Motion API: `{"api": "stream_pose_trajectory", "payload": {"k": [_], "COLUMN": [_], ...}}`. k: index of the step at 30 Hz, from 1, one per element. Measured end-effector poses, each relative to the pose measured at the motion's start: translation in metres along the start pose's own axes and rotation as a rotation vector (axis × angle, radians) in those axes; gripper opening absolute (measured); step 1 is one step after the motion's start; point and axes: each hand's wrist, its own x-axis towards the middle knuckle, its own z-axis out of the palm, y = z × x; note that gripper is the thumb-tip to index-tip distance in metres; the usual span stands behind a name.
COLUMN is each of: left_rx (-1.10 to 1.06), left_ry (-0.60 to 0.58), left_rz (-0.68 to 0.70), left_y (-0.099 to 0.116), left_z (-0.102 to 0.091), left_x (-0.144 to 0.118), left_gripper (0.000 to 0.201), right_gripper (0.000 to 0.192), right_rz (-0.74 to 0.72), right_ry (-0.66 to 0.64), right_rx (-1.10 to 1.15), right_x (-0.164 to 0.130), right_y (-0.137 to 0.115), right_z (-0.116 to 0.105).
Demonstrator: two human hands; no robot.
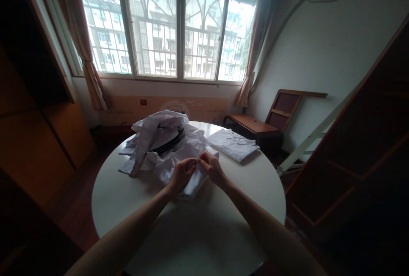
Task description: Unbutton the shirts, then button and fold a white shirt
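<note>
A lived-in room of a home, most likely a flat in town. Shown by a wide barred window (166,24) with tied-back curtains (91,80) and apartment blocks beyond, a round white table (223,225) heaped with white clothes (159,144), one folded shirt (233,144), a wooden bench (252,125), brown wardrobe doors (38,139) and bare white walls.

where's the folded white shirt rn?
In the head view, the neatly folded white cloth shirt lies on the far right part of the round white table, right of the crumpled white clothes pile, beyond the right hand.
</note>
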Motion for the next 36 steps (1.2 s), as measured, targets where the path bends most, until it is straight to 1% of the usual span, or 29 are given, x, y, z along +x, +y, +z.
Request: {"api": "stream_pose_trajectory", "payload": {"k": [7,15,22,27,31,36], "left_rx": [0.035,0.100,0.154,0.176,0.229,0.313], "left_ry": [0.014,0.037,0.046,0.061,0.082,0.071], "left_rz": [0.012,0.068,0.072,0.090,0.113,0.145], "left_y": [-0.0044,-0.0001,0.0031,0.0017,-0.0011,-0.0007], "left_z": [0.0025,0.0022,0.0018,0.0026,0.0034,0.0027], "left_x": [-0.0013,-0.0022,-0.0029,-0.0037,-0.0042,-0.0044], "left_gripper": [0.024,0.022,0.023,0.022,0.021,0.020], "right_gripper": [0.010,0.009,0.008,0.009,0.008,0.007], "right_rz": [0.010,0.027,0.017,0.018,0.027,0.043], "right_ry": [0.002,0.013,0.030,0.036,0.039,0.054], "right_rx": [0.006,0.025,0.031,0.044,0.054,0.046], "right_x": [0.0000,0.0007,0.0007,0.0005,0.0003,0.0005], "right_y": [0.0001,-0.0019,-0.0021,-0.0027,-0.0050,-0.0054], "right_z": [-0.0004,-0.0005,-0.0004,-0.0003,-0.0005,0.0001]}}
